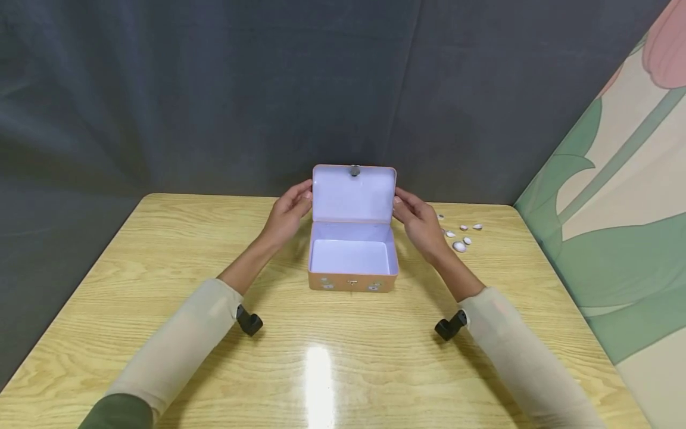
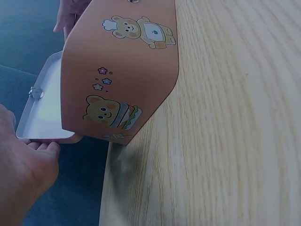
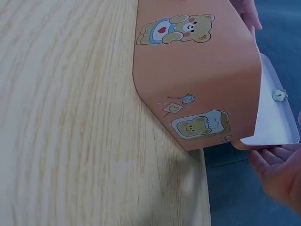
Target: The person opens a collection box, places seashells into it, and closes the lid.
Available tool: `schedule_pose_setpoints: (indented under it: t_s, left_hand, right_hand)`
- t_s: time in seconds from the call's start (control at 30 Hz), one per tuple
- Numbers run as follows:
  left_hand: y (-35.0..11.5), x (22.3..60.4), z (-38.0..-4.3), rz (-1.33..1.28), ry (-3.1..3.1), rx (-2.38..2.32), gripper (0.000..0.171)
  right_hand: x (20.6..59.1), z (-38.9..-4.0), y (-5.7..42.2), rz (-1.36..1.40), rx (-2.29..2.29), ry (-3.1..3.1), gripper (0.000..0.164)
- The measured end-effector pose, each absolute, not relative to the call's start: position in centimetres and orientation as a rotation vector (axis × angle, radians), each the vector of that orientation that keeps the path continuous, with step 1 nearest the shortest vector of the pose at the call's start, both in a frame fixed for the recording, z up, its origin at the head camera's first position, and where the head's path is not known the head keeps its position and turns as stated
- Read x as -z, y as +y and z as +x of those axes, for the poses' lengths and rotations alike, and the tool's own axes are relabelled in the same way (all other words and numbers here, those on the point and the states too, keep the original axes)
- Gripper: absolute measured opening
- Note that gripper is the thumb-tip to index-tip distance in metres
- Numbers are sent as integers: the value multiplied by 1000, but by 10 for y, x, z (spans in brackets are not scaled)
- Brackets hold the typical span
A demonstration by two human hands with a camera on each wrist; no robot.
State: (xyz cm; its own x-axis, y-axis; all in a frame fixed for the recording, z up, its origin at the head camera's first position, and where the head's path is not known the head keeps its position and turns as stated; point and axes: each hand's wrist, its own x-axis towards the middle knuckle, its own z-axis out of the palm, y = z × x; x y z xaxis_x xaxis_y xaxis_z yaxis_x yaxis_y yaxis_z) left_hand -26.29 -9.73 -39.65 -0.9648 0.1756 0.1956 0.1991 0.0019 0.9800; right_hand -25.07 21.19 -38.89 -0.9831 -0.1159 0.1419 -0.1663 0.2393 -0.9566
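Note:
An orange box (image 1: 351,282) printed with cartoon bears stands on the table with its lid raised. Its pale lavender inside shows no contents in the head view. The lid (image 1: 354,193) is upright at the back, a metal clasp (image 1: 355,171) at its top edge. My left hand (image 1: 286,215) grips the lid's left edge, and on the opposite edge my right hand (image 1: 420,223) does the same. Both wrist views show fingers at the lid's rim: left fingers (image 2: 44,153) on one side, right fingers (image 3: 270,157) on the other.
Several small whitish shells (image 1: 459,245) lie on the wooden table (image 1: 214,333) to the right of the box, beyond my right hand. A dark curtain (image 1: 268,89) hangs behind the table's back edge. A flower-patterned cloth (image 1: 616,238) borders the right side.

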Motion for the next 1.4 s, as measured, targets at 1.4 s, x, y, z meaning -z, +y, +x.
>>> schedule_pose_setpoints:
  t_s: [1.4]
  left_hand:
    - [-100,412,-257,-96,-2379,2351,52]
  right_hand:
    - [409,-247,224,145,-1960,-2631,71]
